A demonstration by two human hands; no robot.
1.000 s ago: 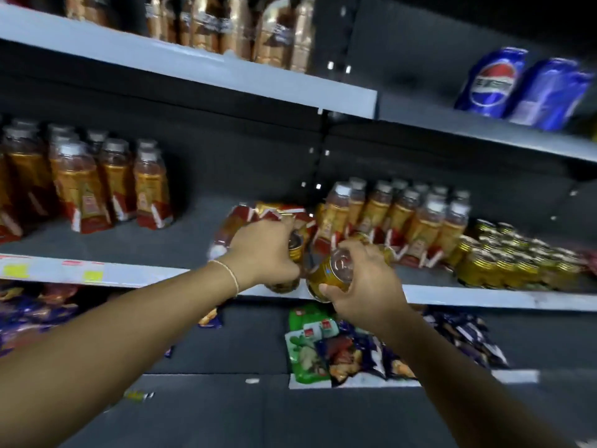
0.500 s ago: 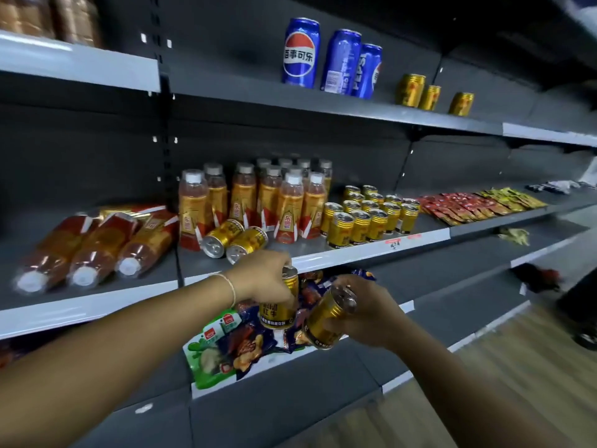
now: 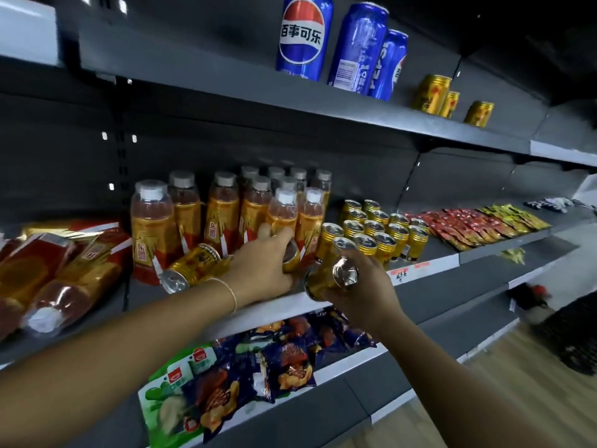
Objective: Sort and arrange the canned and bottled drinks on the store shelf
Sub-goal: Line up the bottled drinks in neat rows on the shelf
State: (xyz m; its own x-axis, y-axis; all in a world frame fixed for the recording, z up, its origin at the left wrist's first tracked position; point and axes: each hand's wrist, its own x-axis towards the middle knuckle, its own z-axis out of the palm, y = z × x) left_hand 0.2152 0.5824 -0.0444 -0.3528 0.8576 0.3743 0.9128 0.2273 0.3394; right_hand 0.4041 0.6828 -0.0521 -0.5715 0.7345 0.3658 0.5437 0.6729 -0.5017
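Dark middle shelf point(image 3: 433, 270) carries upright bottles point(image 3: 223, 215) and standing cans point(image 3: 374, 234). Left hand point(image 3: 261, 273) grips a gold can point(image 3: 290, 257) at its front. Right hand point(image 3: 365, 292), at the left's 3 o'clock, grips a second gold can point(image 3: 329, 279), tilted.

- middle shelf point(image 3: 434, 253): upright orange bottles point(image 3: 223, 215) just behind left hand point(image 3: 261, 270)
- lying gold cans point(image 3: 190, 268) left of it
- standing gold cans point(image 3: 378, 231) behind right hand point(image 3: 361, 286)

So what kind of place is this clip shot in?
Most likely a shop or convenience store: tiered metal shelving stocked with rows of gold cans, Pepsi cans and snack packets, plus a price label on the shelf edge.
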